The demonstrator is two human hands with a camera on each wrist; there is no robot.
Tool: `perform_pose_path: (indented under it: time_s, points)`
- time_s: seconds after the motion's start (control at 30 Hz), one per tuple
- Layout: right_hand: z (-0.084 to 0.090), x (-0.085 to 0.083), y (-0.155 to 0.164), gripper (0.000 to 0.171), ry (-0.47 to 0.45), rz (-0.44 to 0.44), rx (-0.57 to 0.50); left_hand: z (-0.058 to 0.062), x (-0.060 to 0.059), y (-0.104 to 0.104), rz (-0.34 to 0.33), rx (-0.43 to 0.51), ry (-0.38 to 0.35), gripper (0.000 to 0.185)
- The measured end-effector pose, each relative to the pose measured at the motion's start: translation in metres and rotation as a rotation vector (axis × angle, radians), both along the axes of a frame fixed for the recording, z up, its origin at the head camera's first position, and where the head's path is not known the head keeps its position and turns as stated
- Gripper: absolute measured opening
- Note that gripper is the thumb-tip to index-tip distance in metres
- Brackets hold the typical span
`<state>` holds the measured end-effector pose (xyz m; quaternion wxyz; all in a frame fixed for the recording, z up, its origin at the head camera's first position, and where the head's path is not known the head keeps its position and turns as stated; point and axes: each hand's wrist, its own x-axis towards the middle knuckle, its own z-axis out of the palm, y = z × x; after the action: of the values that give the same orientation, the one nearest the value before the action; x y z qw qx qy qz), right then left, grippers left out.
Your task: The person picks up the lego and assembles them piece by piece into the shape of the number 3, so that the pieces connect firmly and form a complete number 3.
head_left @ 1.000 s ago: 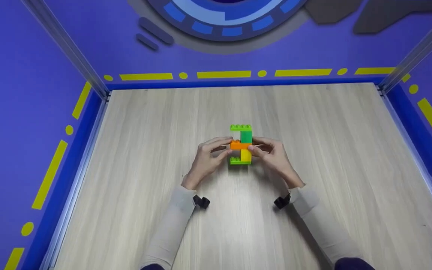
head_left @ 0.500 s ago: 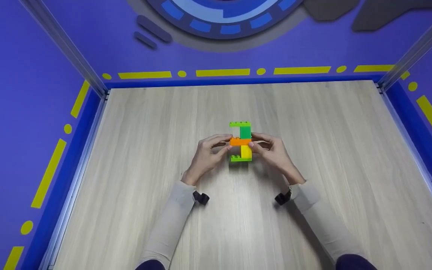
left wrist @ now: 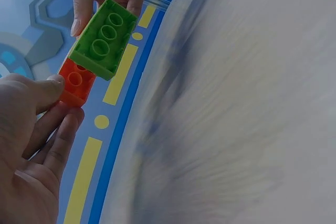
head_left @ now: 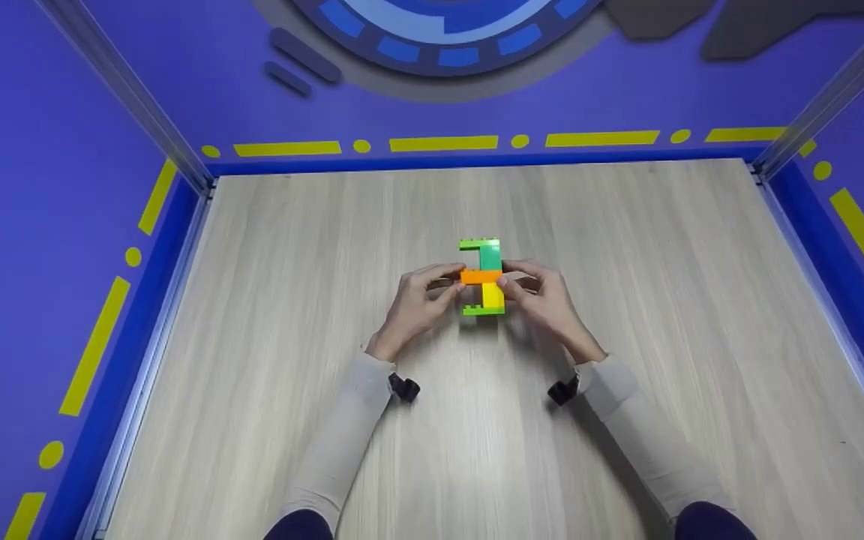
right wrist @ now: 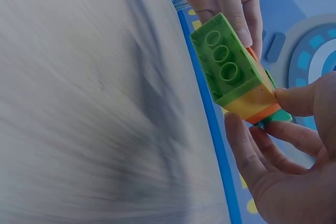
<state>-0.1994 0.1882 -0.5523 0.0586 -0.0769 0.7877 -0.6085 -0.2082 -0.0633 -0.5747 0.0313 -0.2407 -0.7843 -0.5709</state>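
Enclosure: wooden table [head_left: 327, 300] boxed in by purple walls [head_left: 42, 187] with yellow dash-and-dot trim; on the tabletop only the hands and what they hold.
Contents: one brick stack [head_left: 483, 276], held above the table middle between both hands, not resting on the wood as far as the head view shows.
Stack build: light green plate at far end, dark green brick [head_left: 490, 258], orange brick [head_left: 481, 277] across the middle, yellow brick [head_left: 492, 296], light green brick [left wrist: 103, 38] at the near end.
Long axis: runs away from the person toward the back wall, near end to far end, roughly along the table's depth.
Pointing: near green end faces the person and the wrist cameras; its hollow underside tubes show in both wrist views. Studs of the far green plate face the back wall.
Orange brick: lies crosswise, sticks out to the left of the stack.
Left hand [head_left: 417, 304]: fingers curled, thumb and fingertips pinch the orange brick's left end.
Right hand [head_left: 541, 300]: fingers curled, grips the stack's right side at about the orange/yellow level.
Sleeves: pale long sleeves, black wrist mounts [head_left: 404, 388] on both arms.
Wrist views: table surface motion-blurred.
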Motion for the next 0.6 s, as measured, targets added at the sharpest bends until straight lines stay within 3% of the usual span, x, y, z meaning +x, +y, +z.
perform_pose_path:
  time_s: [0.33, 0.6]
  points:
    - [-0.01, -0.01, -0.003, 0.039, 0.046, -0.016, 0.038, -0.004, -0.009, -0.002, 0.005, -0.06, -0.053, 0.036]
    - [-0.019, -0.014, -0.006, 0.038, 0.014, -0.042, 0.104, -0.01, -0.017, -0.002, 0.001, -0.123, -0.055, 0.033]
